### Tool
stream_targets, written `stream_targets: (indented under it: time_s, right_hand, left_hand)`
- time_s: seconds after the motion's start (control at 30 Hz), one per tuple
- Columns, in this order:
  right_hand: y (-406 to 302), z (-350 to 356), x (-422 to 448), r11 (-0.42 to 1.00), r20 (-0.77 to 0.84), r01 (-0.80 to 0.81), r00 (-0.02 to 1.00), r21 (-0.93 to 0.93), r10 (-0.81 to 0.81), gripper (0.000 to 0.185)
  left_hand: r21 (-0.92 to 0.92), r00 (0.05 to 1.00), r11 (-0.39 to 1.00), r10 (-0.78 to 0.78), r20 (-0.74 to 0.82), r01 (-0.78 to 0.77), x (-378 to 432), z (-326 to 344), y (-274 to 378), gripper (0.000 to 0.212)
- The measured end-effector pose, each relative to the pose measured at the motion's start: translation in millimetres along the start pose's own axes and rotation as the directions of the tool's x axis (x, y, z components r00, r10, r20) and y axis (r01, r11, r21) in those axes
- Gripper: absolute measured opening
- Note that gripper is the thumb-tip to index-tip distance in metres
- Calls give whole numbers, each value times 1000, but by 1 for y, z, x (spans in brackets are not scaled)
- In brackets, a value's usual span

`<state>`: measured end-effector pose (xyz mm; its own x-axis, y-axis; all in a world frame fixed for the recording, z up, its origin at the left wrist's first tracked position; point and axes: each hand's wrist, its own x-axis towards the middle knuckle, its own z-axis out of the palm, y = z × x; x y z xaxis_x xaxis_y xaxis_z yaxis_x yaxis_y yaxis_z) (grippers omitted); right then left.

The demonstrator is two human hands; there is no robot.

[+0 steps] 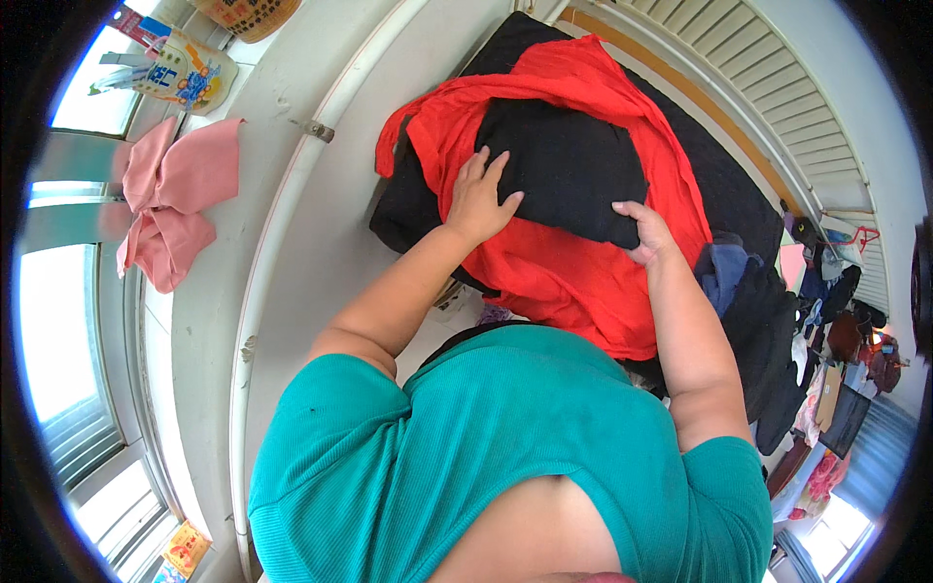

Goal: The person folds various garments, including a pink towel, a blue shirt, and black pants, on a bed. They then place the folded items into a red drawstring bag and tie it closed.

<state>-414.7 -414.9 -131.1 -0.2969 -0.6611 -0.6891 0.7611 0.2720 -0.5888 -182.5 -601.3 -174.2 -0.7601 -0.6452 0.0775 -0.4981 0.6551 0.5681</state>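
Note:
A folded piece of black cloth [561,171] lies on a crumpled red cloth [568,270], which spreads out around it on all sides. My left hand [479,195] rests on the left edge of the black cloth, palm down, fingers apart. At the black cloth's near right corner, my right hand [647,232] has its thumb on top and its fingers under the edge, pinching the corner. Beneath the red cloth is a surface covered in dark fabric [729,189].
A white pipe [291,189] runs along the wall at left. On the ledge beyond it are a pink cloth [193,175] and a printed cup [186,73] with things standing in it. A radiator [780,73] is at the far right. Dark clothes [758,342] are heaped to my right.

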Motion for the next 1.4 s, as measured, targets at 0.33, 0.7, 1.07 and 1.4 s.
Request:
stream_targets:
  time_s: [0.33,0.7,1.07,1.4]
  right_hand:
    - [-82,145,-82,826,345,498,849,-264,-401,45]
    - [-69,10,-139,214,-130,661,175,-719,-976,33]
    - [149,-136,-79,566,-333,-22,827,-824,-453,56]
    - [133,-91,-32,818,-516,11,771,-575,-373,55]
  left_hand:
    - [-591,976,777,152,-158,-217,28,-84,74,72]
    - [-834,908,-369,254,334,410,13,-88,134,51]
    - [-509,909,780,-176,379,364,-53,75,4,69]
    - [90,897,974,155,414,-209,-91,44,65,91]
